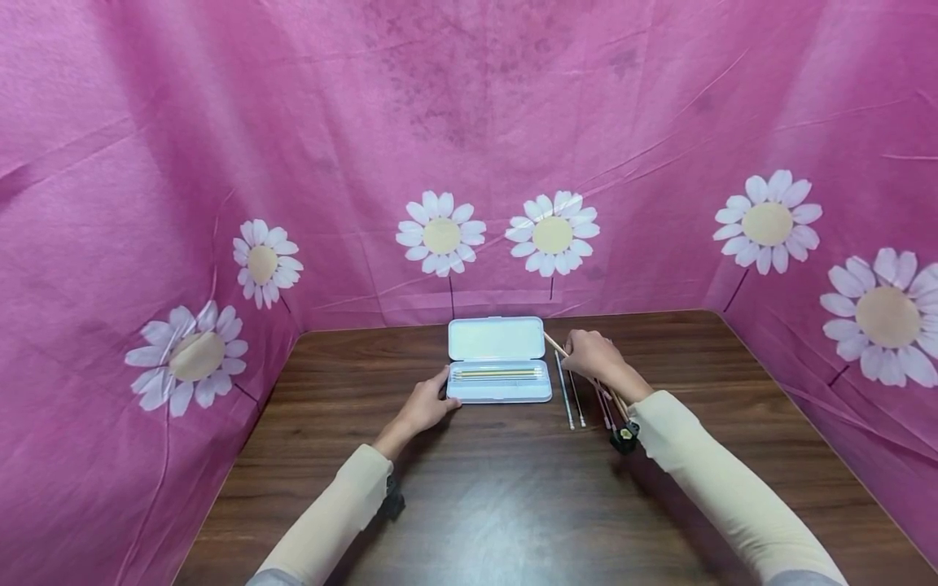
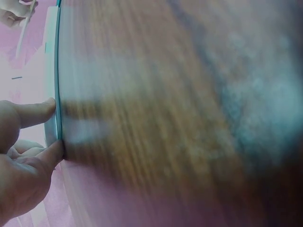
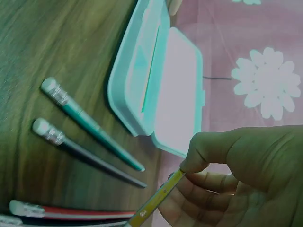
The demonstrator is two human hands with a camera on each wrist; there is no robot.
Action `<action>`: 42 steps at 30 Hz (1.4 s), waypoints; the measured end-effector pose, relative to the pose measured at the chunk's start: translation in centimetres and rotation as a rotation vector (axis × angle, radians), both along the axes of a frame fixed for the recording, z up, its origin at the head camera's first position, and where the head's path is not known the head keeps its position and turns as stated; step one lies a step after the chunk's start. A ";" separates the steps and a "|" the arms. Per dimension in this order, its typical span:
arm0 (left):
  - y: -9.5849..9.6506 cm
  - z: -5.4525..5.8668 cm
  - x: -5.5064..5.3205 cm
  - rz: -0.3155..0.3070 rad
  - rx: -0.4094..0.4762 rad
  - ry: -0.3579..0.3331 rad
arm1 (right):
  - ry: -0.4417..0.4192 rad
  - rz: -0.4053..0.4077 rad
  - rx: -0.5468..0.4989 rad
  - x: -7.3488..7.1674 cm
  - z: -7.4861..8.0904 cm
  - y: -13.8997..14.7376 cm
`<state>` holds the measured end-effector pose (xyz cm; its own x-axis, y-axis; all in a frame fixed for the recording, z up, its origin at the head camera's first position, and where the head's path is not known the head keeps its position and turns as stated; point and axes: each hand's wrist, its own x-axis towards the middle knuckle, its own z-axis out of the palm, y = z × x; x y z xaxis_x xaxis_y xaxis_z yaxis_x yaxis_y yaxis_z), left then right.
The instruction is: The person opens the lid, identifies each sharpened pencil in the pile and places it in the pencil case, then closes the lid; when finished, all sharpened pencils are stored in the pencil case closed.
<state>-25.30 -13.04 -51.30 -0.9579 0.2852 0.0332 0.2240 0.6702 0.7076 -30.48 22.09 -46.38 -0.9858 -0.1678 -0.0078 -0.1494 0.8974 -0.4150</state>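
Note:
A white pencil case (image 1: 501, 400) lies with its lid (image 1: 496, 338) raised at the back. Yellow pencils (image 1: 494, 374) lie lengthwise inside it. At the case's left end my left hand (image 1: 422, 405) holds the edge between thumb and fingers; the left wrist view shows fingertips (image 2: 56, 150) against the wall. My right hand (image 1: 595, 356), to the right of the case, pinches a yellow pencil (image 3: 158, 197) between thumb and fingers. Beneath and beside that hand, a teal pencil (image 3: 94, 126) and a dark pencil (image 3: 90, 157) lie on the table, eraser ends toward me.
A red pencil (image 3: 75, 212) lies farther right, partly under my right forearm, with another dark one beside it. The brown wooden table (image 1: 476, 496) meets a pink cloth backdrop (image 1: 330, 163) printed with daisies, close behind the case.

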 end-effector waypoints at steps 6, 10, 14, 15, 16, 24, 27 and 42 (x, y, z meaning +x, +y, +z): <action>-0.1 -0.2 -0.1 -0.002 -0.006 0.013 | 0.001 0.040 0.016 1.6 2.8 -2.4; -0.1 -0.1 0.0 -0.004 -0.004 0.005 | 0.013 0.077 0.054 0.9 2.9 -3.5; -0.1 -0.2 0.0 -0.001 -0.006 0.000 | 0.058 0.136 0.080 0.7 3.4 -4.9; -0.1 -0.2 0.0 0.000 -0.007 0.000 | 0.067 0.145 0.086 0.7 3.5 -5.3; -0.1 -0.2 -0.1 0.001 -0.010 -0.001 | 0.076 0.153 0.093 0.6 3.6 -5.7; -0.1 -0.2 -0.1 0.002 -0.020 -0.002 | 0.098 0.230 0.132 -0.1 4.4 -8.8; -0.1 -0.2 -0.2 0.003 -0.026 0.000 | 0.131 0.273 0.156 -0.6 4.3 -9.9; -0.1 -0.3 -0.3 -0.009 0.000 0.015 | 0.161 0.301 0.192 -1.5 1.4 -13.0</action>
<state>-25.56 -13.13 -51.64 -0.9547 0.2939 0.0473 0.2405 0.6677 0.7045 -31.99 9.04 -45.03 -0.8838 -0.4604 0.0830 -0.4675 0.8626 -0.1933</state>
